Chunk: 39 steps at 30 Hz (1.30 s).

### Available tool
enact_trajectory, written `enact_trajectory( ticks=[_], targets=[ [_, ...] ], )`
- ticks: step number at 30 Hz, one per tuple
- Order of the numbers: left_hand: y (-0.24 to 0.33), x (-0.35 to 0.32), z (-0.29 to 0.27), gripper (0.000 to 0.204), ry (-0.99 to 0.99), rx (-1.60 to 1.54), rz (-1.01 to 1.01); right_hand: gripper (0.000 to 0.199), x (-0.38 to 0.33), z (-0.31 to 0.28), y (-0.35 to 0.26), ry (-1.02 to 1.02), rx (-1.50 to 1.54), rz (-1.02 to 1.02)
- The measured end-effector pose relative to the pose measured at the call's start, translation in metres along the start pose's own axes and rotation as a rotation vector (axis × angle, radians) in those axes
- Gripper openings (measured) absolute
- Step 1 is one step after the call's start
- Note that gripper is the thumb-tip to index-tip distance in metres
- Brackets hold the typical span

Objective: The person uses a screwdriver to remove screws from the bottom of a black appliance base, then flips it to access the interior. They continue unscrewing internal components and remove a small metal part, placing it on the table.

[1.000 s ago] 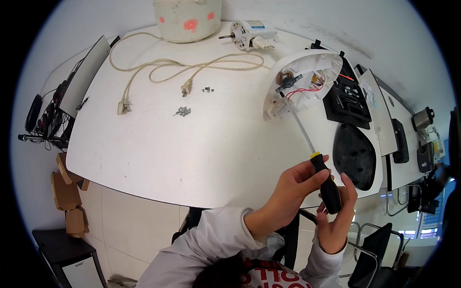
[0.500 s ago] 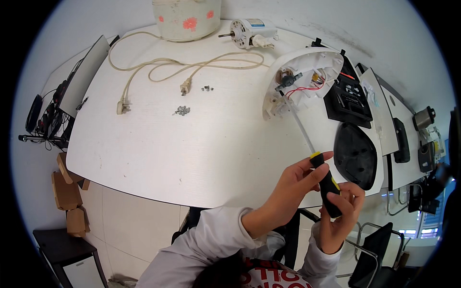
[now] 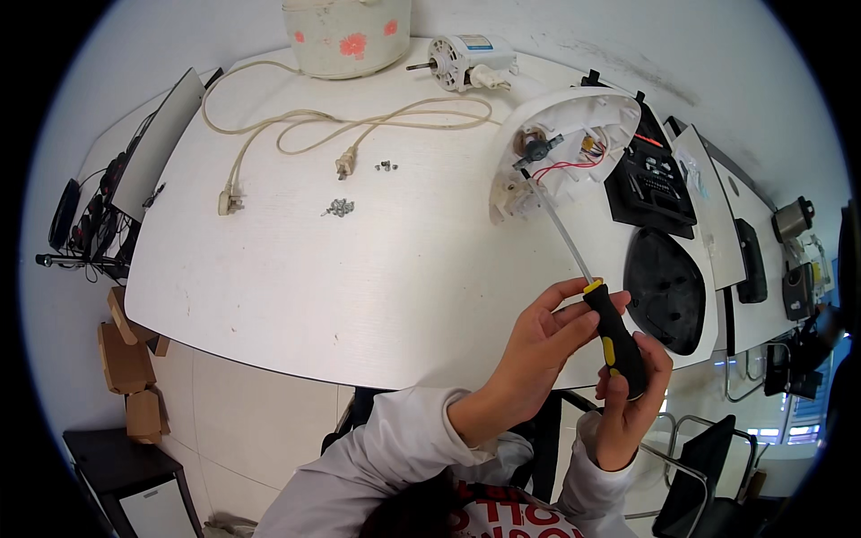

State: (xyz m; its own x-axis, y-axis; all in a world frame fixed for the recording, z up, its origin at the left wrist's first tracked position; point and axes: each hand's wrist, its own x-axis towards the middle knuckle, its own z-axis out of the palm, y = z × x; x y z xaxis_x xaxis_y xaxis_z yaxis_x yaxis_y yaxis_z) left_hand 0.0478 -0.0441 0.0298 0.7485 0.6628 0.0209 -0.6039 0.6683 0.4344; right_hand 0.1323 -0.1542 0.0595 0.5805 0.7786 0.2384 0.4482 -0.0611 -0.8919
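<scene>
My left hand has its fingers around the front of a screwdriver with a black and yellow handle. The butt of that handle is pinched in my right hand. Its long shaft slants up and left to a white plastic appliance shell, where the dark tip meets the lower left inside. Close above the tip is a dark round part with arms; red wires run beside it. Whether the tip sits in a screw is too small to tell. A black oval cover lies right of my hands.
Small screws sit in two groups, a larger pile and a smaller one. Beige power cords loop across the table. A motor and a flowered rice cooker stand behind; a black tool case is at right.
The screwdriver handle has turned, bringing more yellow into view. My fingers have shifted on it, while the tip stays at the same spot in the shell.
</scene>
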Motion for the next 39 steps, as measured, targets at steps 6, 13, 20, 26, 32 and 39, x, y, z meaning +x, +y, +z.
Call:
enact_trajectory(
  ticks=[6,13,20,26,32,39],
  targets=[
    [0.005,0.000,0.003,0.047,0.022,0.093,-0.039,0.039,0.004,-0.001,0.004,0.041,-0.304,-0.304],
    [0.001,0.003,0.002,0.047,0.098,0.055,-0.010,0.035,0.004,-0.003,0.001,-0.015,-0.353,-0.376],
    [0.003,0.002,-0.002,0.044,0.078,0.017,0.011,0.069,0.009,0.007,0.007,0.120,0.043,-0.170],
    [0.003,0.003,-0.001,0.040,0.035,-0.005,0.025,0.042,0.001,-0.004,0.014,-0.040,0.055,0.008],
    [0.010,0.012,-0.003,0.039,0.140,0.037,0.051,0.032,0.009,0.000,0.017,0.063,-0.131,-0.256],
    [0.048,0.043,-0.015,0.031,0.292,-0.221,0.133,0.026,0.012,0.006,0.014,0.132,-0.072,-0.252]
  ],
)
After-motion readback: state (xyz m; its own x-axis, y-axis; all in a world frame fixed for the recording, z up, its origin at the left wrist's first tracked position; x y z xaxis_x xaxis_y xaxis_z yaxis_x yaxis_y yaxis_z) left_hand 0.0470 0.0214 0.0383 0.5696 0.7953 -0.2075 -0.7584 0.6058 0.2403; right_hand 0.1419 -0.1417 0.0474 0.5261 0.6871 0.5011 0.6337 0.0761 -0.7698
